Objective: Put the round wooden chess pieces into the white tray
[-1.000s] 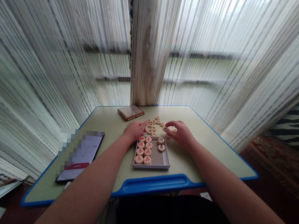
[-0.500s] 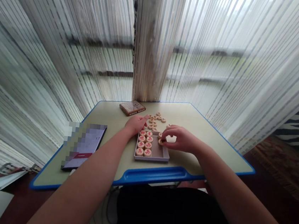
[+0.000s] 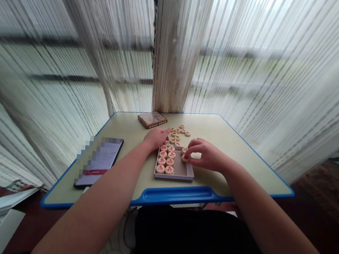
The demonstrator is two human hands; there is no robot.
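A shallow pale box [image 3: 174, 176] sits near the front of the table. On its left side, two columns of round wooden xiangqi pieces [image 3: 170, 162] lie with red characters facing up. My left hand [image 3: 155, 137] is at the box's far left corner, fingers curled at the edge and partly hidden. Over the right side, my right hand [image 3: 203, 154] pinches a xiangqi piece [image 3: 184, 159] between thumb and fingers, low in the box. Just beyond that piece is another with a dark character [image 3: 184, 150]. Behind the box, several loose pieces [image 3: 177, 137] lie on the table.
A brown patterned flat box [image 3: 152, 119] lies at the back of the table [image 3: 231, 145]. To the left is a tablet [image 3: 100, 164], partly blurred out. A blue trough [image 3: 177, 194] runs along the front edge. Striped curtains [image 3: 174, 50] hang behind.
The view has shifted slightly, moving the table a little right and up in the picture. My right hand keeps its pinch on the piece inside the box; my left hand stays at the corner.
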